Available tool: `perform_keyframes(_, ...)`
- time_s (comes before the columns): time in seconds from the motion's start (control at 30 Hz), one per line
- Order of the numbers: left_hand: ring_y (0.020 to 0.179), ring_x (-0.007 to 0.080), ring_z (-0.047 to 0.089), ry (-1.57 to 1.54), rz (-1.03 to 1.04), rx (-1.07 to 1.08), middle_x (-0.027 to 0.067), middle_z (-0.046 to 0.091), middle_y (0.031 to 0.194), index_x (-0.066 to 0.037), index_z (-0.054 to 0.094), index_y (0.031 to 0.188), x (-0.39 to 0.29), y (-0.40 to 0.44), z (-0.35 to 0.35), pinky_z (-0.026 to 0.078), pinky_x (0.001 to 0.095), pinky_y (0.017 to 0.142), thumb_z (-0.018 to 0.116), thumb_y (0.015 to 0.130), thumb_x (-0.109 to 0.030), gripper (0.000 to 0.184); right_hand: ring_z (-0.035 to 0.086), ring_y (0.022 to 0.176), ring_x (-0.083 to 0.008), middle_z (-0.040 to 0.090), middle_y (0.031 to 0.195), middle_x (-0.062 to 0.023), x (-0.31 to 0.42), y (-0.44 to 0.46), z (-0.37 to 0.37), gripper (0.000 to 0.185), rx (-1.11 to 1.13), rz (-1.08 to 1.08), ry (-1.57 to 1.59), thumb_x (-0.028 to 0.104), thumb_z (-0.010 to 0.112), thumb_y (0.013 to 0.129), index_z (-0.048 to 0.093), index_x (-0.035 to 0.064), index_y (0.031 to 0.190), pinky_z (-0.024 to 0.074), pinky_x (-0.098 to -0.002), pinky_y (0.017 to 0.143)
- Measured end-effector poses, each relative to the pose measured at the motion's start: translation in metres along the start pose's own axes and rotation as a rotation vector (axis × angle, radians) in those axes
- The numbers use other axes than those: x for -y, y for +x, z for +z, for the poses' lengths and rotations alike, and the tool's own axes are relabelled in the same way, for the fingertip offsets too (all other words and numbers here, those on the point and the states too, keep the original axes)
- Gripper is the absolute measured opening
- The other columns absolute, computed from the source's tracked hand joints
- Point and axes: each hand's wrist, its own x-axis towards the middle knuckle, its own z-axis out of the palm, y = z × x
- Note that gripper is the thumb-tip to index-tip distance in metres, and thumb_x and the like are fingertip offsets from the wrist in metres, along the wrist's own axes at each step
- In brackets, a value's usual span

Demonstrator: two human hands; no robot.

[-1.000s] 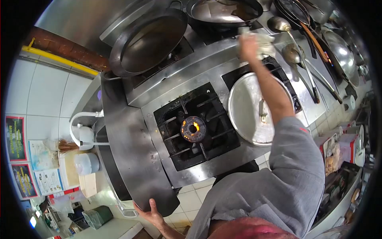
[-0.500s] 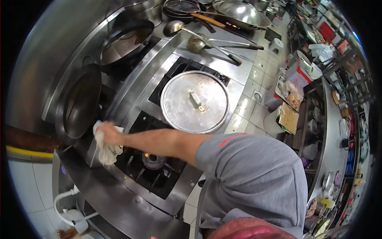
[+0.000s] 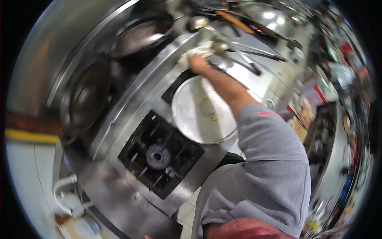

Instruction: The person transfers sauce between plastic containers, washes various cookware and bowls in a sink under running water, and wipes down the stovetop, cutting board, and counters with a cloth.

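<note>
My right hand (image 3: 197,63) is closed around a crumpled whitish cloth (image 3: 206,48), pressed to the steel stove top at the far end of the raised ledge. Just beyond it lie ladles (image 3: 219,47) with long handles. Below my outstretched forearm sits a round metal lid (image 3: 191,115) with a bar handle, covering most of the far burner. Nearer is a bare gas burner (image 3: 158,156) on a black grate. Of my left hand (image 3: 147,237), only a sliver of skin shows at the bottom edge; its fingers are hidden.
Two dark woks (image 3: 88,95) (image 3: 144,38) rest behind the ledge on the left. A large shiny wok (image 3: 268,20) and a wooden-handled strainer (image 3: 234,20) stand at the far end. Shelves and a counter (image 3: 332,151) run along the right.
My right hand has swept the cloth from beside the near wok, along the stove, to the far end near the ladles. The view has shifted and blurred.
</note>
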Motion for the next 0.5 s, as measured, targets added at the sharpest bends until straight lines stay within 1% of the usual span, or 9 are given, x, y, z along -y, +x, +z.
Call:
perform_keyframes(0.03, 0.102, 0.0336, 0.052, -0.153, -0.017, 0.022, 0.0257, 0.050, 0.115, 0.004, 0.027, 0.132, 0.009, 0.005, 0.004, 0.043, 0.0393, 0.087, 0.066, 0.078, -0.035, 0.078, 0.056, 0.092, -0.0341, 0.058, 0.096, -0.0220, -0.006, 0.014, 0.010, 0.024, 0.075, -0.069, -0.018, 0.012, 0.041, 0.081, 0.053, 0.0004, 0.099, 0.0454, -0.0453, 0.078)
perform_keyframes(0.07, 0.101, 0.0288, 0.052, -0.302, -0.031, 0.033, 0.0213, 0.050, 0.116, 0.003, 0.028, 0.132, 0.011, 0.005, 0.003, 0.043, 0.0362, 0.087, 0.066, 0.080, -0.028, 0.071, 0.058, 0.085, -0.0344, 0.059, 0.090, -0.0225, -0.013, 0.027, 0.023, 0.019, -0.033, -0.202, 0.018, 0.012, 0.043, 0.079, 0.055, 0.0004, 0.089, 0.0457, -0.0464, 0.074)
perform_keyframes(0.1, 0.100, 0.0240, 0.051, -0.451, -0.037, 0.038, 0.0170, 0.051, 0.117, 0.002, 0.030, 0.132, 0.011, 0.000, -0.002, 0.043, 0.0331, 0.087, 0.066, 0.082, -0.020, 0.065, 0.061, 0.081, -0.0303, 0.062, 0.085, -0.0169, -0.002, 0.035, 0.016, 0.017, -0.061, -0.164, 0.013, 0.015, 0.047, 0.079, 0.060, 0.0037, 0.083, 0.0481, -0.0433, 0.072)
perform_keyframes(0.13, 0.098, 0.0232, 0.052, -0.403, -0.009, 0.018, 0.0170, 0.052, 0.115, 0.002, 0.031, 0.131, 0.007, -0.003, -0.005, 0.042, 0.0326, 0.087, 0.065, 0.082, -0.021, 0.065, 0.061, 0.083, -0.0326, 0.062, 0.085, -0.0189, 0.010, 0.042, 0.011, 0.019, 0.040, -0.029, 0.118, 0.017, 0.050, 0.078, 0.060, 0.0021, 0.083, 0.0487, -0.0438, 0.073)
perform_keyframes(0.23, 0.098, 0.0228, 0.051, -0.409, -0.011, 0.022, 0.0169, 0.049, 0.115, 0.006, 0.037, 0.124, 0.004, -0.001, 0.002, 0.042, 0.0326, 0.085, 0.063, 0.083, -0.021, 0.056, 0.061, 0.089, -0.0334, 0.063, 0.089, -0.0208, 0.077, 0.029, -0.016, 0.023, 0.118, -0.105, 0.109, 0.018, 0.050, 0.078, 0.063, 0.0008, 0.087, 0.0486, -0.0424, 0.078)
perform_keyframes(0.3, 0.099, 0.0217, 0.050, -0.436, -0.059, 0.031, 0.0160, 0.050, 0.114, 0.006, 0.038, 0.124, -0.010, -0.003, 0.003, 0.041, 0.0318, 0.087, 0.064, 0.083, -0.020, 0.055, 0.060, 0.091, -0.0331, 0.062, 0.092, -0.0195, 0.139, 0.012, -0.031, 0.022, 0.263, -0.205, 0.054, 0.017, 0.049, 0.078, 0.063, 0.0030, 0.089, 0.0481, -0.0422, 0.079)
perform_keyframes(0.37, 0.096, 0.0211, 0.053, -0.487, -0.032, 0.030, 0.0158, 0.053, 0.112, 0.006, 0.034, 0.128, -0.005, -0.002, 0.002, 0.042, 0.0311, 0.087, 0.066, 0.082, -0.022, 0.063, 0.060, 0.090, -0.0330, 0.063, 0.092, -0.0183, 0.203, -0.009, -0.031, 0.021, 0.234, -0.315, 0.103, 0.015, 0.049, 0.078, 0.064, 0.0051, 0.089, 0.0484, -0.0426, 0.078)
perform_keyframes(0.43, 0.100, 0.0207, 0.050, -0.558, -0.040, 0.083, 0.0144, 0.051, 0.113, 0.005, 0.038, 0.124, -0.016, -0.002, -0.001, 0.040, 0.0314, 0.088, 0.064, 0.083, -0.016, 0.052, 0.061, 0.091, -0.0319, 0.062, 0.093, -0.0187, 0.278, -0.038, -0.038, 0.021, 0.253, -0.487, 0.189, 0.015, 0.048, 0.079, 0.063, 0.0041, 0.088, 0.0483, -0.0427, 0.079)
perform_keyframes(0.5, 0.100, 0.0199, 0.050, -0.603, -0.039, 0.115, 0.0137, 0.050, 0.113, 0.004, 0.038, 0.124, -0.010, -0.001, -0.002, 0.039, 0.0309, 0.089, 0.063, 0.083, -0.014, 0.051, 0.060, 0.090, -0.0315, 0.062, 0.094, -0.0188, 0.363, -0.068, -0.031, 0.020, 0.276, -0.549, 0.265, 0.014, 0.051, 0.076, 0.064, 0.0039, 0.087, 0.0479, -0.0427, 0.079)
